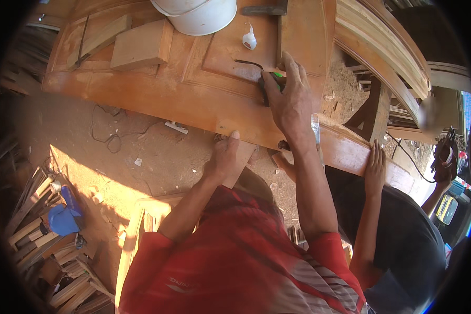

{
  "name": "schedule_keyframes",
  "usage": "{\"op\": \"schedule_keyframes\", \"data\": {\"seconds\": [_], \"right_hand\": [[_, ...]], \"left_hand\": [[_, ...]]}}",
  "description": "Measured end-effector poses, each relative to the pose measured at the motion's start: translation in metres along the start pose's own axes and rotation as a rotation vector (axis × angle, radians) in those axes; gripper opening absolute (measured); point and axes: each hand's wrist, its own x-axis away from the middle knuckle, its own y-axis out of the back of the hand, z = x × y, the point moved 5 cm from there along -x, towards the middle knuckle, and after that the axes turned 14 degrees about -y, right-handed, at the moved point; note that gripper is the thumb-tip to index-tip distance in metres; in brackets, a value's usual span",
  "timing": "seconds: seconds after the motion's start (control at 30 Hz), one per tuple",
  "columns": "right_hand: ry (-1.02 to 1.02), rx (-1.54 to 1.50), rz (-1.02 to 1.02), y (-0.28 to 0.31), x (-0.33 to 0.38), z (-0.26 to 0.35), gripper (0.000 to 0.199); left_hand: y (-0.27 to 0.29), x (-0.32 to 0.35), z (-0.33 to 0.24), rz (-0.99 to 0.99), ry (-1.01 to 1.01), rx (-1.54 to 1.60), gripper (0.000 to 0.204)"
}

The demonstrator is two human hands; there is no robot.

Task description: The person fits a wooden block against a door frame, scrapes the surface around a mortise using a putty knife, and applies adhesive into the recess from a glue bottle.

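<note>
Leaning over a wooden door laid flat as the work surface, the person in a red shirt has both hands at its near edge. Right hand rests palm-down on the door panel, fingers spread and closed over a small dark tool with a green part; the grip covers most of the tool, so its exact kind cannot be told. A thin black cord runs from the tool across the panel. Left hand is pressed against the door's near edge, thumb up on the rim, fingers curled under and holding nothing else that shows.

Farther back on the door sit a white bucket, a small white bottle and a wood block. A second person in a dark shirt stands just to the right, one hand on the same door edge. Sawdust covers the floor, with a loose cable on it and scrap wood strips piled at lower left.
</note>
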Motion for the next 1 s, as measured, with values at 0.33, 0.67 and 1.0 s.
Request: {"op": "schedule_keyframes", "data": {"seconds": [0.33, 0.67, 1.0], "right_hand": [[0.037, 0.094, -0.061, -0.089, -0.072, 0.019, 0.027], [0.065, -0.125, -0.206, -0.045, -0.034, 0.036, 0.02], [-0.253, -0.273, -0.137, 0.031, 0.154, -0.021, 0.039]], "left_hand": [[0.005, 0.001, -0.048, -0.046, 0.25, 0.537, 0.063], [0.003, 0.004, -0.063, -0.024, 0.163, 0.488, 0.057], [0.009, -0.005, -0.038, -0.187, 0.053, 0.277, 0.064]]}}
